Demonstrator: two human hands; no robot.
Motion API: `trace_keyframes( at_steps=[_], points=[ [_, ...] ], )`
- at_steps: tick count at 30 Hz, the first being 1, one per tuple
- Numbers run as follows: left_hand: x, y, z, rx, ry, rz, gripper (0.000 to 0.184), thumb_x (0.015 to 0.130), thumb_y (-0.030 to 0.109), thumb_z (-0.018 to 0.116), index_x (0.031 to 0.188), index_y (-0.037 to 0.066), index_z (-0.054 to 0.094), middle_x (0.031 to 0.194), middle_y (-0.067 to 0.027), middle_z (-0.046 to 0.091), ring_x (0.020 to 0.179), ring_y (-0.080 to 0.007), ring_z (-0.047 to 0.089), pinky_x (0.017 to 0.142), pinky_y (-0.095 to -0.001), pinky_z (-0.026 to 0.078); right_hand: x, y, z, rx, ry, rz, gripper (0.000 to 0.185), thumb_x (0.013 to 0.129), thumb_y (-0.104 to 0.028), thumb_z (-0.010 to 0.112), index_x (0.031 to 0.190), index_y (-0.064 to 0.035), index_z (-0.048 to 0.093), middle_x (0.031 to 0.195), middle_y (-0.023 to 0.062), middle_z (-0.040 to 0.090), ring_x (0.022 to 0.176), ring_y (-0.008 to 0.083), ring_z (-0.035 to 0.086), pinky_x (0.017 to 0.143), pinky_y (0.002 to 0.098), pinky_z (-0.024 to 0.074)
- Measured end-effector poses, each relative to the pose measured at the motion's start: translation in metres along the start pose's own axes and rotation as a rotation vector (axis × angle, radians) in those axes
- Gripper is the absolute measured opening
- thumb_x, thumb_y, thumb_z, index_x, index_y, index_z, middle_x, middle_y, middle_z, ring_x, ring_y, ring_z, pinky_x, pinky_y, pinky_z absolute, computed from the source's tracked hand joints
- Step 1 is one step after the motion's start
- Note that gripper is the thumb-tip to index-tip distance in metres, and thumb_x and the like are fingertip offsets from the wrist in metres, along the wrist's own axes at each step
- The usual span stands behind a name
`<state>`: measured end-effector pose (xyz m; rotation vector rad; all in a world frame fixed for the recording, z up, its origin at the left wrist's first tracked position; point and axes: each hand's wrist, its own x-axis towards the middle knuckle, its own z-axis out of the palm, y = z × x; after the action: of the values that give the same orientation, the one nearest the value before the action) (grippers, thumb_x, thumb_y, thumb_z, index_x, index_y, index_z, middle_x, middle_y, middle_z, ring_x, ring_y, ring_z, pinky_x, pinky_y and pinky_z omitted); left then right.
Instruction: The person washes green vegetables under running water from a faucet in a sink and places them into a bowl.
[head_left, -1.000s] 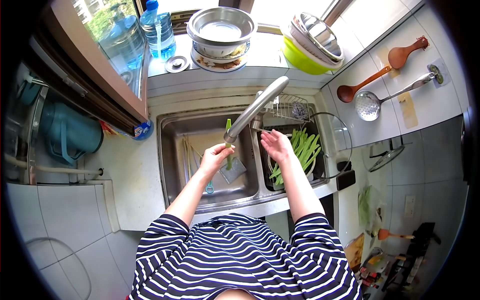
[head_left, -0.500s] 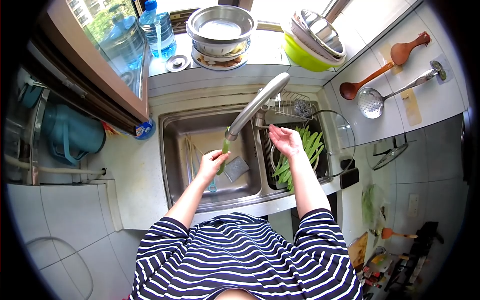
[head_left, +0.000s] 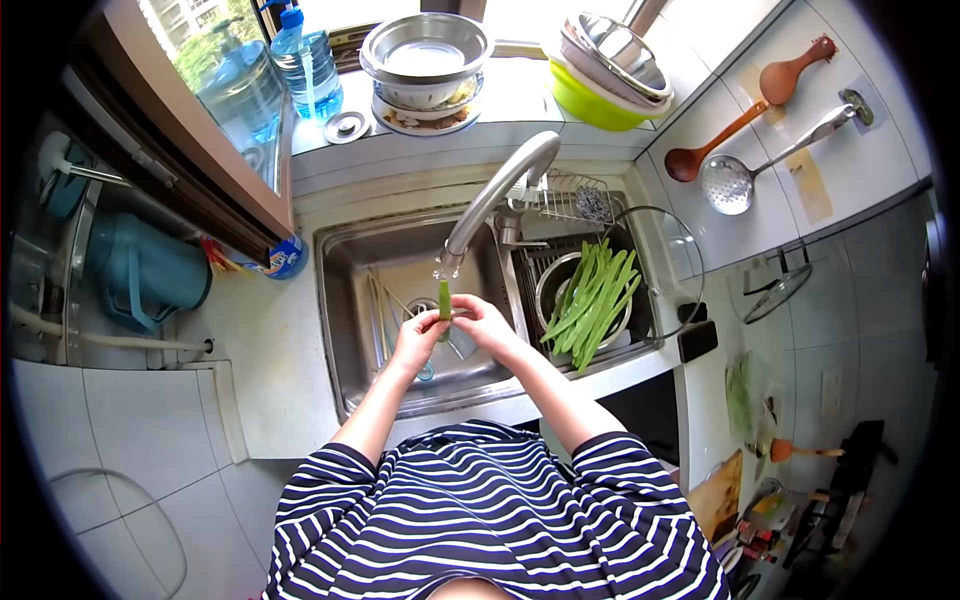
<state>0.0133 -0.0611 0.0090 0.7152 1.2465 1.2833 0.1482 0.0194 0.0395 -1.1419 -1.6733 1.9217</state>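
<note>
Over the left sink basin [head_left: 345, 300], my left hand [head_left: 418, 335] pinches a flat green bean pod [head_left: 444, 296], which stands roughly upright below the faucet [head_left: 500, 195]. My right hand [head_left: 485, 322] is at the pod's right side, its fingertips closed on it. Water splashes at the spout, just above the pod's tip. To the right, a pile of flat green beans [head_left: 596, 300] lies across a round metal bowl [head_left: 546, 291] in the right basin. Beneath my hands, a grey sponge-like pad is mostly hidden.
A wire rack [head_left: 570, 203] with a steel scourer [head_left: 594, 205] sits behind the right basin. A glass lid [head_left: 690, 275] stands at its right edge. Stacked bowls [head_left: 425, 65] and a lime-green basin [head_left: 590, 100] line the sill. Thin sticks [head_left: 377, 320] lie in the left basin.
My right hand has moved left from above the bean pile to the pod. The pod has come down slightly from the spout, and the view has shifted a little.
</note>
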Motion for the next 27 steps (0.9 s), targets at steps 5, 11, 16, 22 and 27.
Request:
trace_keyframes(
  at_steps=[5,11,16,22,27],
  points=[
    [-0.009,-0.006,0.008,0.08,0.021,0.146,0.018,0.083,0.005,0.056,0.1,0.001,0.061,0.095,-0.0038,0.059,0.088,-0.0102,0.054,0.08,-0.0226,0.042,-0.029,-0.005,0.014,-0.259,0.167,-0.194,0.027,0.079,-0.005,0.051,0.106,-0.003,0.054,0.095,0.0138,0.06,0.087,0.0236,0.058,0.077,0.0301,0.0448],
    [-0.021,0.005,0.027,0.367,0.051,0.369,0.017,0.079,0.006,0.059,0.096,0.004,0.063,0.09,-0.0076,0.059,0.083,-0.0184,0.057,0.075,-0.0255,0.044,-0.05,-0.001,0.009,-0.405,0.262,-0.192,0.033,0.079,-0.001,0.052,0.112,-0.0033,0.052,0.107,0.0135,0.056,0.099,0.0218,0.055,0.084,0.0288,0.0431],
    [-0.025,0.004,0.043,0.593,0.069,0.334,0.018,0.08,0.008,0.058,0.096,0.002,0.061,0.089,-0.0087,0.059,0.081,-0.0188,0.057,0.072,-0.0259,0.044,-0.071,0.015,0.007,-0.53,0.462,-0.203,0.052,0.072,-0.001,0.053,0.122,-0.0054,0.042,0.125,0.0178,0.041,0.118,0.0309,0.037,0.098,0.0356,0.0311],
    [-0.009,-0.001,0.066,0.884,0.001,0.152,0.02,0.081,0.016,0.057,0.097,0.005,0.061,0.088,-0.0097,0.058,0.078,-0.023,0.057,0.069,-0.029,0.044,-0.093,0.03,-0.029,-0.414,0.592,-0.182,0.05,0.074,-0.005,0.051,0.123,-0.0029,0.04,0.122,0.0179,0.043,0.116,0.0314,0.04,0.099,0.0357,0.0295],
    [0.007,0.003,0.111,0.789,-0.003,0.183,0.022,0.082,0.019,0.054,0.102,0.009,0.059,0.089,-0.008,0.058,0.081,-0.024,0.057,0.071,-0.0321,0.044,-0.099,0.045,-0.07,-0.237,0.717,-0.163,0.043,0.078,0.001,0.048,0.12,-0.0042,0.044,0.115,0.0103,0.047,0.101,0.0196,0.048,0.078,0.0261,0.0432]
  ],
)
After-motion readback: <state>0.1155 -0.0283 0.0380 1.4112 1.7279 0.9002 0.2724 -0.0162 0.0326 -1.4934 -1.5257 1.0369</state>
